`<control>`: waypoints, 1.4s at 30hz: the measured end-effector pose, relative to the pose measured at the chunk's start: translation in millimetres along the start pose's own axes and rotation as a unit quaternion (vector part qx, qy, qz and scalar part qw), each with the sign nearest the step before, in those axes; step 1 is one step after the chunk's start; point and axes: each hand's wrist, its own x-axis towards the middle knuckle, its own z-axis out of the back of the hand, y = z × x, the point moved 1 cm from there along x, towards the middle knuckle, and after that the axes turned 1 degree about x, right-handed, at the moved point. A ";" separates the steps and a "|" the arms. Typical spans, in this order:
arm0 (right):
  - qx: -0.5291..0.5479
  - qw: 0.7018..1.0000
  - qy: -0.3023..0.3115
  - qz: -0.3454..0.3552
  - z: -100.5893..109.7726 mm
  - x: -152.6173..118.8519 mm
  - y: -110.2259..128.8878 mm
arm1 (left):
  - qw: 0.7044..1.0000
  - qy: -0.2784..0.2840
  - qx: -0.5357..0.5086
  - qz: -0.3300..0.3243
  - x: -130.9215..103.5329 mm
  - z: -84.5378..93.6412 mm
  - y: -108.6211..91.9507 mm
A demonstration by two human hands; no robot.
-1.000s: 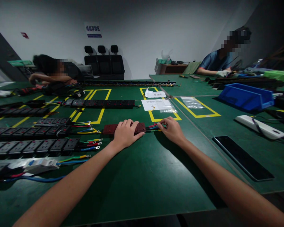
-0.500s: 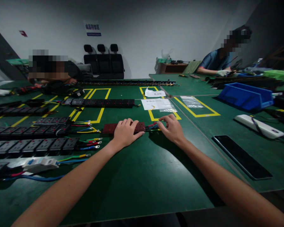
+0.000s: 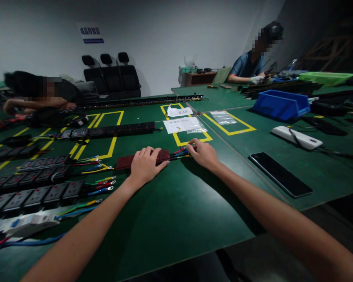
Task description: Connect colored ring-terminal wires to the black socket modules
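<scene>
A dark red socket strip (image 3: 164, 155) lies on the green table with a bundle of coloured wires (image 3: 178, 154) coming out of its right end. My left hand (image 3: 145, 163) is laid over the strip's middle, fingers over the far side and thumb along the near side, gripping it. At the wires' far end, my right hand (image 3: 203, 153) has thumb and fingers pinched together on them; the wire tips are partly hidden by the fingers.
Black socket strips (image 3: 57, 172) with lugged wires fill the left side. Paper labels (image 3: 179, 124) lie beyond my hands. To the right are a smartphone (image 3: 279, 174), a white power strip (image 3: 296, 138) and a blue bin (image 3: 281, 105). Two people sit across the table.
The whole view has turned to the right, so things appear further left. My right hand's fingers have closed in on the wires. My left hand stays on the red strip.
</scene>
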 end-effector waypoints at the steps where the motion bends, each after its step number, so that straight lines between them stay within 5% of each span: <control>1: 0.000 1.000 0.003 0.001 -0.1 -0.5 0.6 | 1.000 0.000 0.001 0.000 0.0 -0.4 0.3; 8: 0.146 0.989 -0.015 0.024 -3.6 -2.3 3.7 | 1.000 0.000 0.012 0.002 0.4 -0.3 0.0; 13: 0.225 0.968 -0.052 0.102 5.3 -8.7 13.7 | 1.000 0.005 0.011 0.004 0.4 0.9 -1.2; 16: 0.197 0.972 -0.049 0.119 10.1 -11.6 16.9 | 1.000 0.004 0.008 0.004 0.3 0.6 -1.5; 22: 0.017 0.998 -0.048 0.037 11.3 -5.0 6.3 | 1.000 0.003 0.002 0.004 -0.3 -0.2 -0.7; 28: -0.082 0.996 0.019 0.008 17.1 1.3 -0.4 | 1.000 0.003 -0.001 0.001 -0.6 0.6 -0.4; 37: 0.124 0.984 0.101 -0.077 18.9 -1.1 8.4 | 1.000 0.003 0.004 0.002 -0.5 0.6 -0.5; 42: 0.372 0.909 0.100 -0.161 17.1 1.7 6.5 | 1.000 0.003 0.014 0.001 -0.4 -0.1 -0.4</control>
